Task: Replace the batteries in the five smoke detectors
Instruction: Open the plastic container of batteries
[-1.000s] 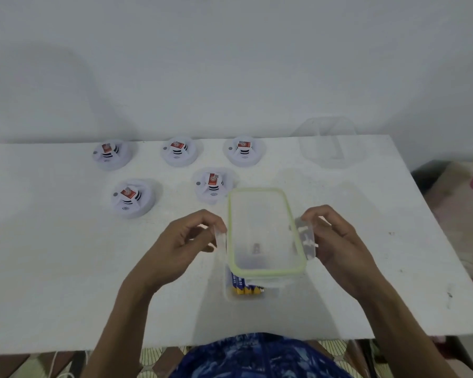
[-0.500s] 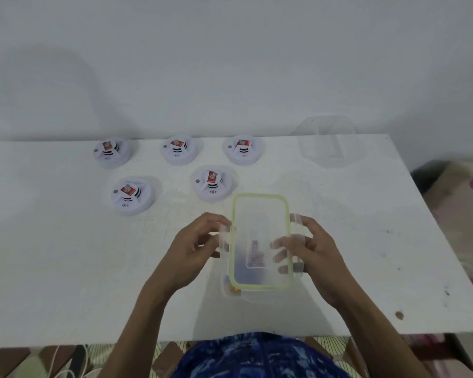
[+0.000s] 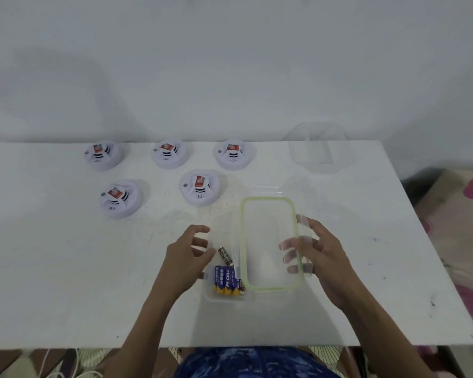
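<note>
The right hand (image 3: 321,257) grips the light, stiff lid (image 3: 269,242) by its edge, while the left hand (image 3: 187,255) hovers loose-fingered over the small, likely slippery batteries (image 3: 225,281).

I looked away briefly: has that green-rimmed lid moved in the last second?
Yes. The lid has shifted right, off the battery box, held by the right hand.
</note>
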Tool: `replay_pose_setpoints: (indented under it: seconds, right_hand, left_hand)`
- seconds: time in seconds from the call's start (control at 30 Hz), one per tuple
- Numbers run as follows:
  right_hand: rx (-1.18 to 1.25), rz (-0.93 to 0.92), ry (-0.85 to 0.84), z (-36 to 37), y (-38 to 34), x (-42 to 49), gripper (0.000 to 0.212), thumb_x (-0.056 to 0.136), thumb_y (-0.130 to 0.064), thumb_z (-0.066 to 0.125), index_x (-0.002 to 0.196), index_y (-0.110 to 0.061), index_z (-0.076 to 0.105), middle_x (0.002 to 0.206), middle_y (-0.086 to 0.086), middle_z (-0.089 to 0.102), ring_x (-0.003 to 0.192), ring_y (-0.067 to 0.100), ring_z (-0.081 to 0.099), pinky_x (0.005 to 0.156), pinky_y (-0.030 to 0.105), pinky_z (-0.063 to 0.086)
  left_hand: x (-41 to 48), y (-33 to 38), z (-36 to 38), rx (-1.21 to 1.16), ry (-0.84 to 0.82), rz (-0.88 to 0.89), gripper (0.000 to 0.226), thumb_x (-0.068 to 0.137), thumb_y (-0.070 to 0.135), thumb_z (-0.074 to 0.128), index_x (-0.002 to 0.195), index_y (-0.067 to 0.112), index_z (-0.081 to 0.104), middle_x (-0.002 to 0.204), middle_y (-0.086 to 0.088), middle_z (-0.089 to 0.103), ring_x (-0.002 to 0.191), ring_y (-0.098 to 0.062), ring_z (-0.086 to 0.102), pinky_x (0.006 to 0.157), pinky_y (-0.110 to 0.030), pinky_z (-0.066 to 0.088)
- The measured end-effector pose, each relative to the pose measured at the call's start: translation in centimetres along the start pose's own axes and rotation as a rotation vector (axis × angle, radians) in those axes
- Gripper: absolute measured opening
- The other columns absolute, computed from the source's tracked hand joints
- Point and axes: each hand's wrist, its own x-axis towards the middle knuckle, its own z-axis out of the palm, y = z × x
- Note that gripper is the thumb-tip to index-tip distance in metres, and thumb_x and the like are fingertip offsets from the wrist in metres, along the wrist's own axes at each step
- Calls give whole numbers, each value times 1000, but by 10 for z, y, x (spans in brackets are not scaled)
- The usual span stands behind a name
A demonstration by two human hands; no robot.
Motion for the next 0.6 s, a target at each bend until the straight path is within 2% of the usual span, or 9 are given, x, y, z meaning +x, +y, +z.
replay_pose_setpoints:
  seconds: [0.17,0.33,0.43,0.6]
  right_hand:
    - [0,-4,27,-36,-6,10,40,96,-3,49,130,-24,50,89,19,69,69,27,60,63,37,54]
    - [2,-16,133,-83,-17,30,44,96,-1,46,134,-23,48,87,18,68,65,24,56,62,36,54]
    - [11,-26,220,-110,-27,46,45,93,2,45,130,-22,48,85,16,67,66,24,55,60,35,53]
    - [-16,-55,350,-160,-43,82,39,91,1,45,123,-20,49,80,12,67,58,21,53,57,32,50]
  left_hand:
    - [12,14,25,47,49,60,32,88,18,63,118,27,55,95,1,65,78,-11,66,51,-31,58]
    - [41,33,53,88,104,104,33,90,20,61,122,24,56,94,1,65,73,-4,66,52,-29,58]
    - [62,48,70,98,132,112,32,91,19,59,123,23,56,96,0,66,72,-8,67,51,-27,57]
    - [103,74,97,157,185,139,33,92,17,56,125,19,55,98,-2,66,75,-13,66,57,-33,58]
